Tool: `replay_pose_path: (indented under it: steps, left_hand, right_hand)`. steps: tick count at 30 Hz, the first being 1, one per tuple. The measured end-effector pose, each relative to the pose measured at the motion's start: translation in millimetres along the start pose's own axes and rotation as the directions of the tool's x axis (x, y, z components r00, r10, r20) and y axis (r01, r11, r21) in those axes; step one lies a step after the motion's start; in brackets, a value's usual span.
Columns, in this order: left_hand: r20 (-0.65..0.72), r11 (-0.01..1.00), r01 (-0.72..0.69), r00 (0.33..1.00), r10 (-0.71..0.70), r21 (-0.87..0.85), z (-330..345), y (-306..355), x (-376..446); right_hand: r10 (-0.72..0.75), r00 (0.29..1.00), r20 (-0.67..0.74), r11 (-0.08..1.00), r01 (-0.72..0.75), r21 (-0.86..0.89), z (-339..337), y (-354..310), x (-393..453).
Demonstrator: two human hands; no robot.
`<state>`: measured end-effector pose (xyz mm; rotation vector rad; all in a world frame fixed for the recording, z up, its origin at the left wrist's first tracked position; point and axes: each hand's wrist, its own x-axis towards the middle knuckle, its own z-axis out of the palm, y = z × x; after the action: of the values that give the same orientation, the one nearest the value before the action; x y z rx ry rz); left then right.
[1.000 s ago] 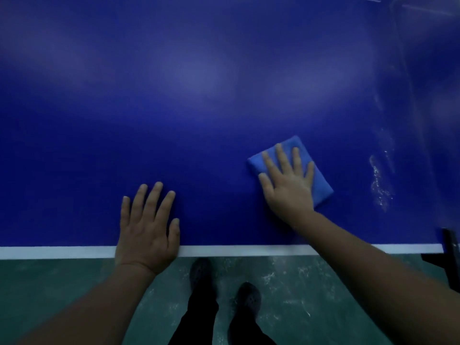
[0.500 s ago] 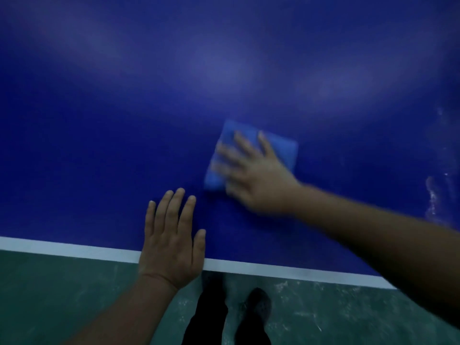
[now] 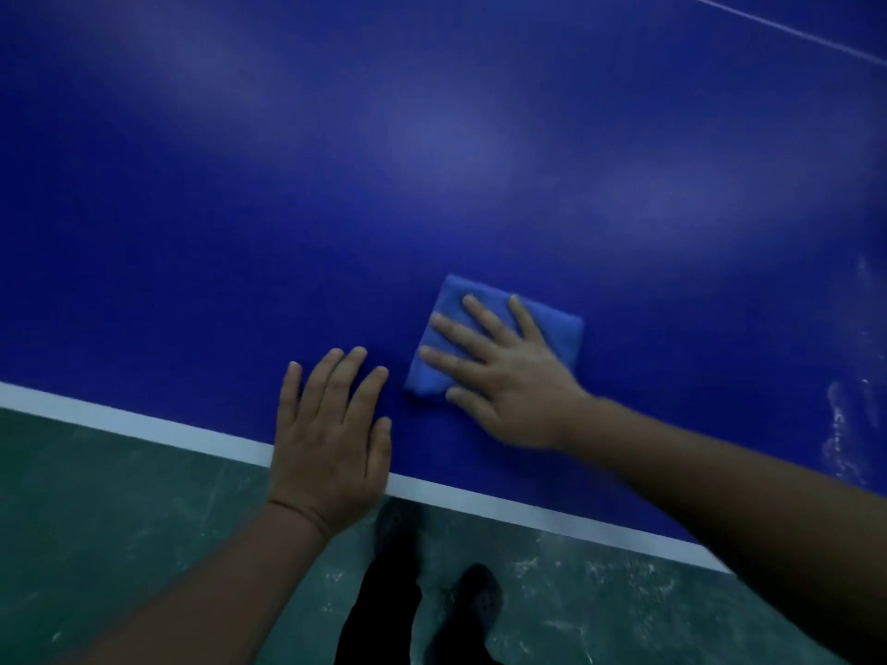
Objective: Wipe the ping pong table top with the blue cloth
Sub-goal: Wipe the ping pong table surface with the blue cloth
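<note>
The dark blue ping pong table top (image 3: 336,208) fills most of the view, with a white line (image 3: 144,427) along its near edge. A folded blue cloth (image 3: 559,328) lies flat on it near that edge. My right hand (image 3: 509,376) presses down on the cloth with straight, spread fingers. My left hand (image 3: 331,434) rests flat on the table just left of the cloth, its heel over the white line, holding nothing.
White dusty smears (image 3: 845,424) mark the table at the right edge of view. A thin white line (image 3: 787,33) crosses the top right corner. Below the table edge is a scuffed green floor (image 3: 120,530) with my dark shoes (image 3: 475,597).
My right hand has slid the cloth leftward across the table, from well right of my left hand to right beside it. My left hand stays planted at the table's edge.
</note>
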<state>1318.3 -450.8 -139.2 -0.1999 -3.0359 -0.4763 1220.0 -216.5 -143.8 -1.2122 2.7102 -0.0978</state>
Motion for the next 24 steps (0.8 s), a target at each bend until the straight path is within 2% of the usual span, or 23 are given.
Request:
replay_pose_path:
  steps: [1, 2, 4, 5, 7, 9, 10, 11, 13, 14, 15, 16, 17, 18, 19, 20, 21, 22, 23, 24]
  left_hand:
    - [-0.019, 0.999, 0.025, 1.000, -0.024, 0.021, -1.9, -10.6, -2.6]
    - [-0.031, 0.998, 0.054, 0.998, -0.053, 0.042, -3.8, -20.9, -4.7]
    - [-0.045, 0.993, 0.088, 0.995, -0.085, 0.077, -4.1, -35.8, -6.6]
    - [-0.055, 0.993, 0.084, 0.995, -0.079, 0.086, -2.3, -39.0, -7.2]
    - [-0.093, 0.994, 0.076, 0.993, -0.069, 0.080, 2.1, -40.7, -7.8]
    - [-0.137, 0.993, 0.092, 0.987, -0.081, 0.072, 5.7, -42.0, -9.4]
    - [-0.152, 0.994, 0.089, 0.985, -0.078, 0.065, 6.9, -43.3, -10.6]
    - [-0.162, 0.995, 0.082, 0.984, -0.072, 0.056, 7.6, -44.7, -11.3]
    - [-0.170, 0.996, 0.073, 0.984, -0.062, 0.053, 8.6, -46.6, -10.6]
    - [-0.167, 0.996, 0.068, 0.984, -0.057, 0.061, 9.1, -46.5, -10.4]
    - [-0.161, 0.996, 0.062, 0.986, -0.050, 0.065, 9.4, -45.8, -10.3]
    - [-0.152, 0.996, 0.055, 0.987, -0.045, 0.066, 8.9, -45.1, -10.3]
    - [-0.140, 0.996, 0.050, 0.989, -0.040, 0.068, 8.0, -44.8, -10.1]
    - [-0.128, 0.996, 0.046, 0.991, -0.037, 0.071, 7.1, -44.7, -10.0]
    - [-0.114, 0.996, 0.044, 0.993, -0.035, 0.075, 6.1, -44.2, -9.8]
    - [-0.099, 0.996, 0.044, 0.994, -0.037, 0.076, 4.8, -43.8, -9.5]
    - [-0.083, 0.996, 0.047, 0.996, -0.041, 0.077, 3.3, -43.5, -9.2]
    - [-0.070, 0.995, 0.051, 0.997, -0.045, 0.082, 2.2, -42.9, -8.8]
    - [-0.057, 0.995, 0.055, 0.997, -0.050, 0.089, 1.3, -42.0, -8.8]
    - [-0.044, 0.994, 0.056, 0.998, -0.053, 0.090, 0.6, -40.8, -8.9]
  right_hand:
    - [0.038, 0.999, -0.008, 0.999, -0.039, -0.006, -5.7, 17.2, 12.9]
    - [0.139, 0.990, -0.037, 0.990, -0.139, 0.010, -12.3, 35.8, 31.2]
    - [0.361, 0.930, -0.064, 0.932, -0.358, 0.054, -27.1, 69.6, 77.3]
    - [0.419, 0.906, -0.060, 0.907, -0.415, 0.076, -32.8, 79.9, 101.8]
    - [0.409, 0.912, -0.038, 0.910, -0.404, 0.090, -39.5, 73.3, 143.4]
    - [0.223, 0.975, -0.011, 0.974, -0.222, 0.038, -33.7, 39.3, 156.8]
    - [0.064, 0.998, 0.000, 0.998, -0.064, 0.005, -27.8, 18.2, 143.7]
    - [-0.135, 0.991, 0.020, 0.990, 0.135, -0.030, -19.8, -1.5, 118.1]
    - [-0.454, 0.888, 0.071, 0.889, 0.457, -0.040, -4.9, -22.7, 44.8]
    - [-0.540, 0.836, 0.097, 0.839, 0.544, -0.021, -4.1, -17.9, 10.6]
    - [-0.577, 0.807, 0.125, 0.812, 0.583, -0.021, -7.2, -2.9, -13.4]
    - [-0.553, 0.822, 0.137, 0.825, 0.563, -0.048, -11.3, 18.2, -25.2]
    - [-0.461, 0.879, 0.119, 0.878, 0.471, -0.080, -15.1, 40.9, -26.0]
    - [-0.290, 0.953, 0.091, 0.952, 0.297, -0.077, -19.2, 60.9, -18.8]
    - [-0.057, 0.997, 0.047, 0.997, 0.059, -0.044, -22.9, 76.2, -7.0]
    - [0.182, 0.983, -0.004, 0.983, -0.182, 0.004, -26.6, 83.2, 7.7]
    - [0.389, 0.920, -0.045, 0.921, -0.386, 0.062, -28.2, 80.1, 22.1]
    - [0.532, 0.844, -0.065, 0.845, -0.525, 0.100, -27.7, 66.9, 32.3]
    - [0.601, 0.794, -0.091, 0.798, -0.591, 0.114, -22.8, 45.6, 35.4]
    - [0.585, 0.801, -0.125, 0.810, -0.573, 0.123, -12.9, 19.3, 29.1]
